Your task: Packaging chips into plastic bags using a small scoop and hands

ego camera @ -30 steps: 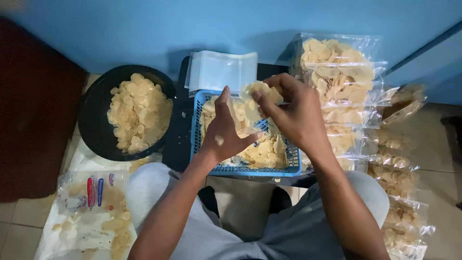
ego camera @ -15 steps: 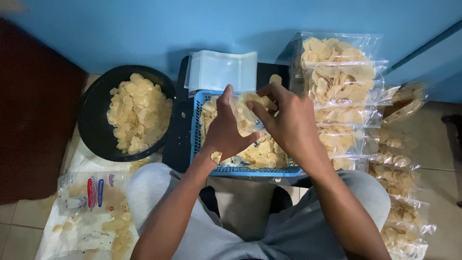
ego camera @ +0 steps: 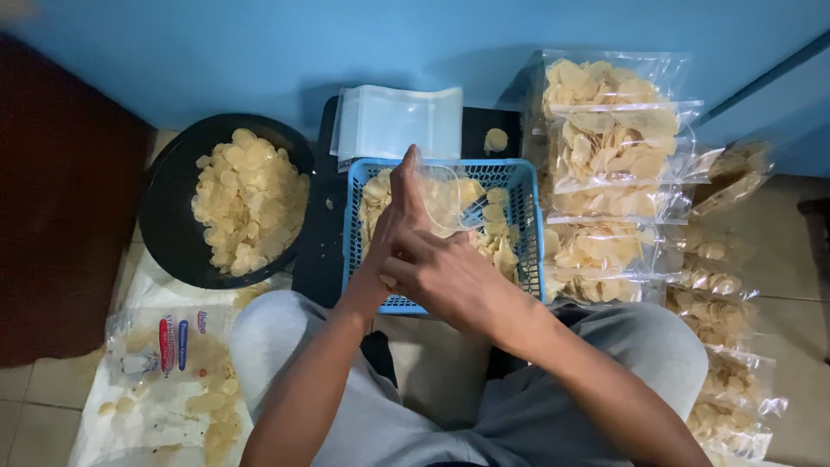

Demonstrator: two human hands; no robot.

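right hand (ego camera: 445, 277) hides left hand's (ego camera: 399, 216) fingers.

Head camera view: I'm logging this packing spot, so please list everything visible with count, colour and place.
Basket: one, blue plastic, centre, holding pale chips.
Clear bag: one, transparent, over the basket, held open by both hands.
Round pan: one, black, left, heaped with pale chips.
Empty bags: a stack, clear, behind the basket.
Filled chip bags: many, clear with pale chips, stacked right; count unclear.
Printed bag: one, clear with red and blue print, lower left on white sheet.
Loose chip: one, pale, on dark surface behind basket.
Wall: blue, top.
Left hand: gripping the bag's mouth.
Right hand: at the bag, crossing the left.
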